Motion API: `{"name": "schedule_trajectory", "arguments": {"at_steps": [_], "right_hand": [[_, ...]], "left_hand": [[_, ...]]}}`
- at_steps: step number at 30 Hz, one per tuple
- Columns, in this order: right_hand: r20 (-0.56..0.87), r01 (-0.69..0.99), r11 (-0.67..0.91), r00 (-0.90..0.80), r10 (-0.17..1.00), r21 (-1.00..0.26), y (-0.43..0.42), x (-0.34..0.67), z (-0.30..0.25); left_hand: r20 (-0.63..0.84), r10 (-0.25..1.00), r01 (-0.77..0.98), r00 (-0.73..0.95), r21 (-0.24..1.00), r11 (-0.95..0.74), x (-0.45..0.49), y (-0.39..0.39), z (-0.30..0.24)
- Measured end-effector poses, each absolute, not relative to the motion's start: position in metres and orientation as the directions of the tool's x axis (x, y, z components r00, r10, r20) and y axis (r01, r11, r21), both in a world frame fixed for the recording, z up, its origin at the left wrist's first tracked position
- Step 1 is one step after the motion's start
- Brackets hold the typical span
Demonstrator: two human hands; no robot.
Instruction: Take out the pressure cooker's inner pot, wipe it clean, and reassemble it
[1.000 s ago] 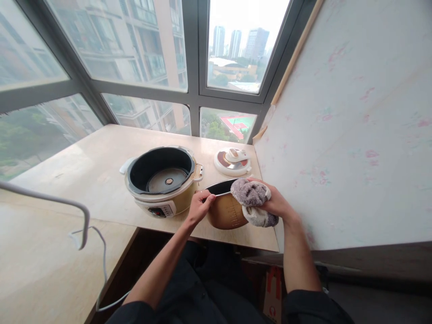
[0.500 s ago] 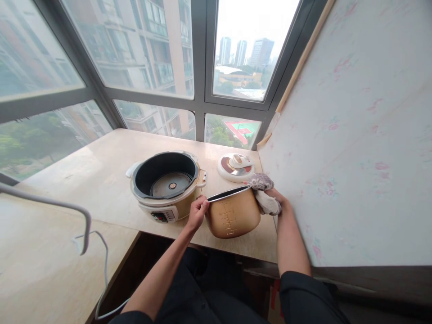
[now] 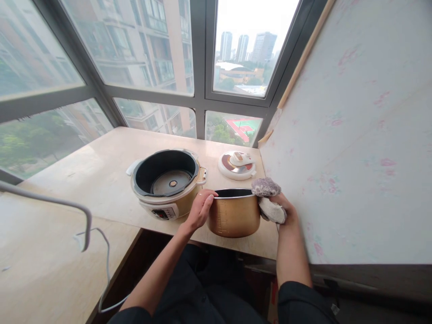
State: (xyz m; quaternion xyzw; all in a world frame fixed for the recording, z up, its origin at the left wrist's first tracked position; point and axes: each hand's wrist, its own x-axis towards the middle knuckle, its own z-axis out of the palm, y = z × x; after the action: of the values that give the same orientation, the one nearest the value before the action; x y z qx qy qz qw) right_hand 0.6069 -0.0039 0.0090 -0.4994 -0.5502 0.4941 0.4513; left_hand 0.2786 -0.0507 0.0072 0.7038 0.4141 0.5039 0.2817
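Note:
A gold inner pot (image 3: pixel 234 218) with a dark inside stands upright near the counter's front edge. My left hand (image 3: pixel 201 208) grips its left rim, thumb outside and fingers over the edge. At the pot's right side, my right hand (image 3: pixel 282 204) is closed on a grey and white cloth (image 3: pixel 266 187), which is pressed against the rim and wall. Most of the right fingers are hidden by the cloth. Left of the pot sits the electric pressure cooker body (image 3: pixel 177 204), lidless, its dark cavity showing a round heating plate. The white and brown lid (image 3: pixel 237 164) lies behind the pot.
The pale stone counter (image 3: pixel 101 180) runs under the windows. A flowered wall (image 3: pixel 354 180) bounds the right side closely. A grey curved tube (image 3: pixel 60 198) and a white cord (image 3: pixel 107 261) are at the left, by the counter's inner edge.
The inner pot has gone from tilted to upright, turning slightly. My left hand now reaches further over the rim, and my right hand with the cloth has shifted slightly right and down.

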Motion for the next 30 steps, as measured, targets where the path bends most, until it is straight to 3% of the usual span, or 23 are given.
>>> {"name": "schedule_trajectory", "arguments": {"at_steps": [4,10,14,20,26,30], "right_hand": [[-0.03,0.025,-0.028,-0.105,0.994,-0.999,-0.017,0.603,0.023],[0.061,0.145,0.099,-0.249,0.967,-0.984,-0.03,0.581,0.052],[0.104,0.176,0.134,-0.169,0.98,-0.975,-0.039,0.562,0.055],[0.292,0.424,0.261,0.009,0.956,-0.867,-0.071,0.518,0.056],[0.517,0.598,0.432,-0.034,0.855,-0.675,-0.093,0.495,0.052],[0.559,0.598,0.462,-0.029,0.829,-0.655,-0.088,0.509,0.045]], "left_hand": [[0.506,0.822,0.47,0.262,0.677,-0.567,0.294,-0.059,0.033],[0.391,0.76,0.612,0.519,0.451,-0.65,0.334,-0.061,0.048],[0.391,0.78,0.697,0.488,0.364,-0.618,0.355,-0.062,0.039],[0.397,0.881,0.731,0.259,0.516,-0.447,0.352,-0.061,0.027],[0.407,0.9,0.556,0.158,0.716,-0.422,0.331,-0.053,0.018],[0.396,0.912,0.452,0.112,0.797,-0.401,0.318,-0.051,0.014]]}}
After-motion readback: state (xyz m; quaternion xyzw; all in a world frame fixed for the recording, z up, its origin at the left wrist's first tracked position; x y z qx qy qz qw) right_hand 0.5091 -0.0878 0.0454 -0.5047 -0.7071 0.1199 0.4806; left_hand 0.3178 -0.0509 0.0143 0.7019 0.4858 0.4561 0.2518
